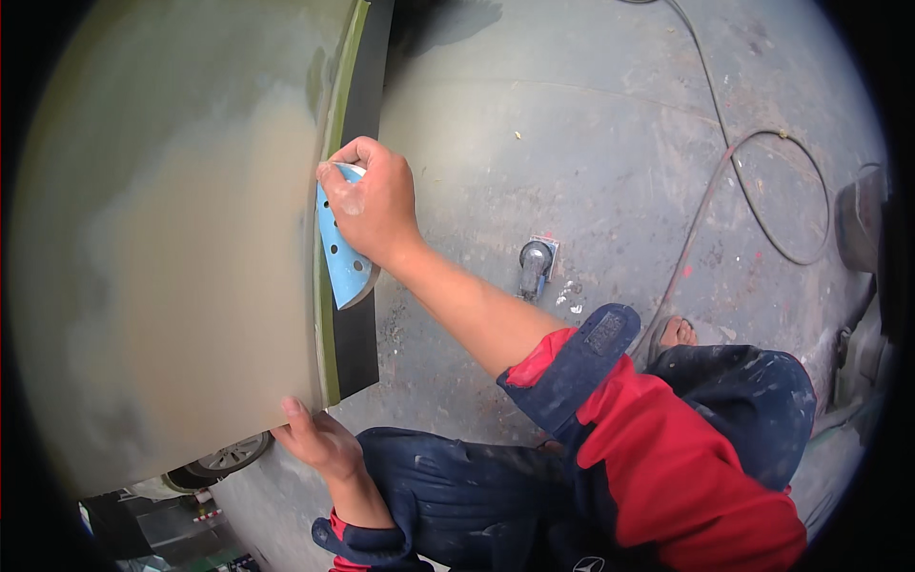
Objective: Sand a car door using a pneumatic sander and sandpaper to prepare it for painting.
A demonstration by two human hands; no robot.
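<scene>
A folded light-blue sanding disc [345, 262] with round holes is pinched in my right hand [374, 200]. It lies along the upright edge of a large car body panel [210, 286], which has a beige patch on a greenish surface. Beside that edge runs a green strip [329, 348], with a dark strip [358, 357] behind it. My left hand [322, 443] grips the panel's lower corner, thumb on the front face. Its other fingers are partly hidden below the edge.
A small sander [537, 264] stands on the stained grey floor [610, 172]. A hose [701, 214] loops across the floor at right. Below the panel a car wheel [227, 456] shows. A sandalled foot [677, 333] and dark trousers [457, 486] are close by.
</scene>
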